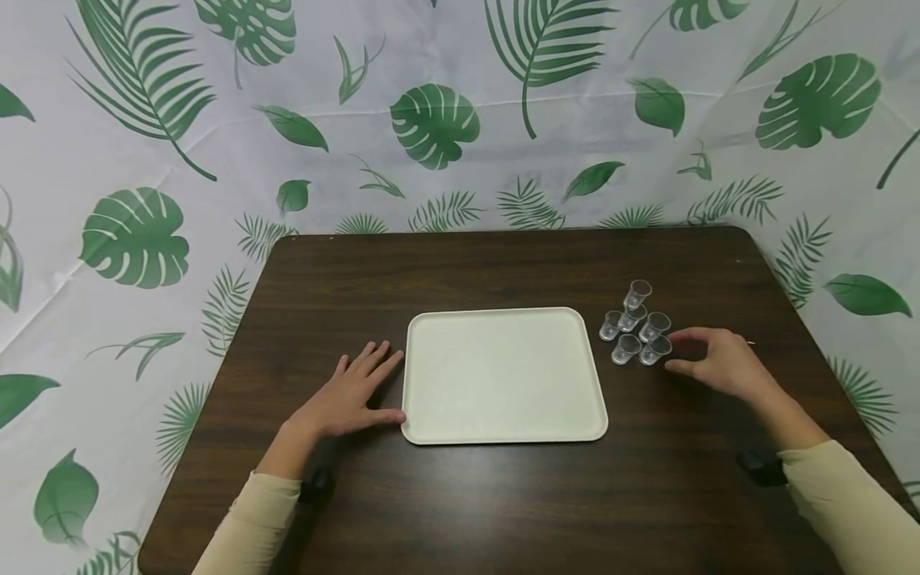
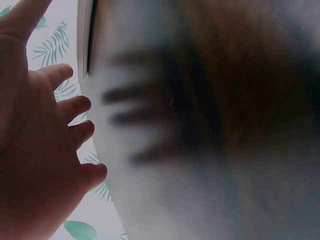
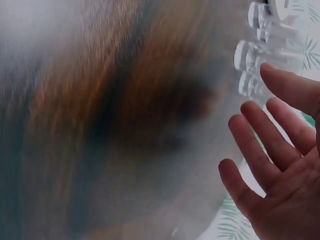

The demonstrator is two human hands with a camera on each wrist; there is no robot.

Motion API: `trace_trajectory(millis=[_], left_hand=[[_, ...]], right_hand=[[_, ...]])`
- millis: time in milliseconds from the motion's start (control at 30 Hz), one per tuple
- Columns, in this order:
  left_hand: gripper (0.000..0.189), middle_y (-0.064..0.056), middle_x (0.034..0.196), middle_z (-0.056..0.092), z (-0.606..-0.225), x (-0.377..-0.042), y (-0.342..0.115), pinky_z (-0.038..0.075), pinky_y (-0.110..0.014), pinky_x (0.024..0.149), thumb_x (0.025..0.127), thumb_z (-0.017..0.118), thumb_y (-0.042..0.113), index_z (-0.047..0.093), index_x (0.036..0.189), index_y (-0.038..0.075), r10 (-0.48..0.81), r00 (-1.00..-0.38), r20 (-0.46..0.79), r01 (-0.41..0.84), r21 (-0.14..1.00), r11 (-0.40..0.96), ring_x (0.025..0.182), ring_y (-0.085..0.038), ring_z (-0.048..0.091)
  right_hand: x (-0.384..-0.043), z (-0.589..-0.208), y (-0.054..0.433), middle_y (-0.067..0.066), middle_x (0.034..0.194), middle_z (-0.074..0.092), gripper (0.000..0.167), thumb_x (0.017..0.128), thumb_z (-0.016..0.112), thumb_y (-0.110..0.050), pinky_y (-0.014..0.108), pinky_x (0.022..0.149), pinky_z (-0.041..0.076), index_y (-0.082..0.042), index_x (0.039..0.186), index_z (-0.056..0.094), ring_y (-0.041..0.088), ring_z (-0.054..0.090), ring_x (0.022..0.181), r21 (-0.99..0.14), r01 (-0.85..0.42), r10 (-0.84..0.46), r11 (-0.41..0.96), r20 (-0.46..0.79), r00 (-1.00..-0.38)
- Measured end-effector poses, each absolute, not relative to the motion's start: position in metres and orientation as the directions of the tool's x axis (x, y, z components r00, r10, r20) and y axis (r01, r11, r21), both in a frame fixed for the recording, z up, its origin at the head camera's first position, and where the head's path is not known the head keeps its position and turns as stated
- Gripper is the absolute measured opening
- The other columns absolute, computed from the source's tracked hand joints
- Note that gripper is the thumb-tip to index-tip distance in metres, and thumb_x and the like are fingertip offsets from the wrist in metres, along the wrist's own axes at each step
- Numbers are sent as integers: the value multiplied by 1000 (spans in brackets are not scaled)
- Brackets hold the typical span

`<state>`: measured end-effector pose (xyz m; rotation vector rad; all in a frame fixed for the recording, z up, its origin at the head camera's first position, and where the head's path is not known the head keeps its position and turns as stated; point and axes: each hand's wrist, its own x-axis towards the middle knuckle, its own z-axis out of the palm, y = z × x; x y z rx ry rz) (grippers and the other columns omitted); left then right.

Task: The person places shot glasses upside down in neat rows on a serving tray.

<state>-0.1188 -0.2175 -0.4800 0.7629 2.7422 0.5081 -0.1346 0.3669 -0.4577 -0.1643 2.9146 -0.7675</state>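
A cream rectangular tray (image 1: 503,375) lies on the dark wooden table, with nothing on it. My left hand (image 1: 348,403) is beside its left edge, fingers spread and thumb tip right at the rim near the front corner. To the right of the tray stands a tight cluster of several small clear shot glasses (image 1: 627,349). My right hand (image 1: 719,363) is at the right side of this cluster, thumb and fingers apart, fingertips close to the nearest shot glass (image 1: 656,350). In the right wrist view the shot glasses (image 3: 247,55) show just beyond the thumb; the palm holds nothing.
Dark wood-grain table (image 1: 474,511) extends around the tray on all sides. Behind it and along both sides hangs a white cloth (image 1: 345,152) printed with green leaves. A dark wrist device (image 1: 762,467) sits under the right forearm.
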Motion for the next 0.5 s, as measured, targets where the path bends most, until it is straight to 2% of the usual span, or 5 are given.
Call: trace_trajectory(millis=[200, 500], left_hand=[[106, -12, 163, 14, -487, -108, -214, 7, -69, 110, 78, 59, 76, 20, 158, 18, 537, -831, -143, 447, 402, 799, 149, -35, 7], [108, -12, 163, 14, -489, -99, -211, 8, -68, 110, 76, 63, 75, 20, 158, 19, 518, -845, -129, 427, 420, 801, 149, -35, 8]], right_hand=[[-134, -467, 361, 20, 99, 71, 54, 79, 84, -31, 51, 77, 48, 3, 116, 67, 37, 66, 91, -517, -65, -111, 853, -59, -992], [-133, -475, 355, 11, 87, 71, 44, 76, 86, -28, 40, 69, 46, 1, 106, 71, 29, 65, 81, -527, -107, -107, 843, 31, -994]])
